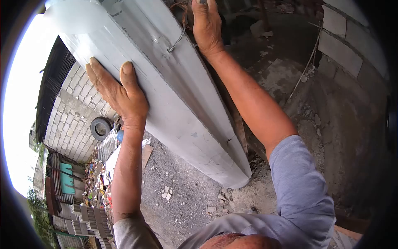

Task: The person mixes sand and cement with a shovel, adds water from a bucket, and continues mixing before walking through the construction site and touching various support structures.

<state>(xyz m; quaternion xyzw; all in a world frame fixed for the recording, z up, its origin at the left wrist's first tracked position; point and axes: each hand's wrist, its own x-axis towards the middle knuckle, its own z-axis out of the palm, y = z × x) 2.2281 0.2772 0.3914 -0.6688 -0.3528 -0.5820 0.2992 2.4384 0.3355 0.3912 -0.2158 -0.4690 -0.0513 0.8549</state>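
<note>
A long grey metal panel (174, 118) stands tilted in front of me, its lower end on the ground. Along its edge runs a recessed channel, and a short bent wire (177, 40) pokes out of it. My left hand (120, 91) lies flat on the broad left face, fingers stretched and thumb apart. On the panel's other side, near the top, my right hand (207, 31) rests at the edge with thumb and finger extended upward. The view's top border cuts off its fingertips, and its remaining fingers are hidden.
Gravelly ground (166, 174) with broken bits lies below. To the left are a block wall (74, 112), an old tire (100, 128), scattered rubbish (94, 182) and stacked blocks (89, 220). At right, a thin rod (306, 66) leans near another block wall (340, 41).
</note>
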